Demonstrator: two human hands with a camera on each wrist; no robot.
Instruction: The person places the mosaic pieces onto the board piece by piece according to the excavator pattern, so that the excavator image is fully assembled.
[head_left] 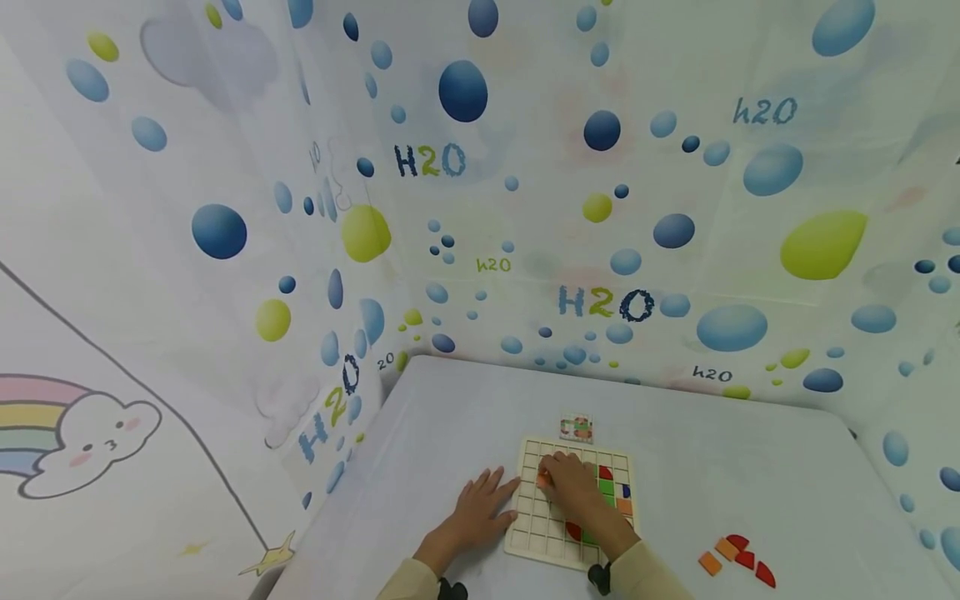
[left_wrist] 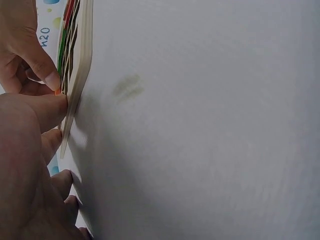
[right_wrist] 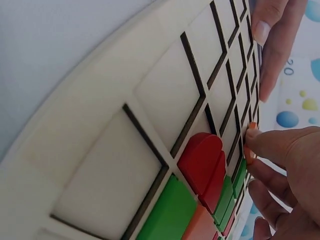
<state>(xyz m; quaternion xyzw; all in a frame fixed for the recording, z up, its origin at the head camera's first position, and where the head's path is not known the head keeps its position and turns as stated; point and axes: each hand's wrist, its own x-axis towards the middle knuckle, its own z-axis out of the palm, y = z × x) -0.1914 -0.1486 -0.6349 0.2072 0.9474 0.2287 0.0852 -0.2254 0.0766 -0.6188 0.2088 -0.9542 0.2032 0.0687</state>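
A pale wooden grid board (head_left: 534, 523) lies on the table in front of me. My right hand (head_left: 576, 490) reaches over it, thumb and fingertips pinching a small orange tile (right_wrist: 249, 154) close over the upper left squares. My left hand (head_left: 478, 507) rests on the table with its fingers spread, thumb and index fingertips at the board's left edge. In the right wrist view, a green tile (right_wrist: 167, 212) and rounded red pieces (right_wrist: 199, 157) sit in grid squares. My right hand and forearm hide part of the board in the head view.
Behind the board lies a small patterned card (head_left: 577, 427). To the right are loose orange squares (head_left: 710, 564) and red curved pieces (head_left: 765, 574) on the white table (head_left: 750, 467). A bubble-printed sheet (head_left: 540, 225) hangs behind the table.
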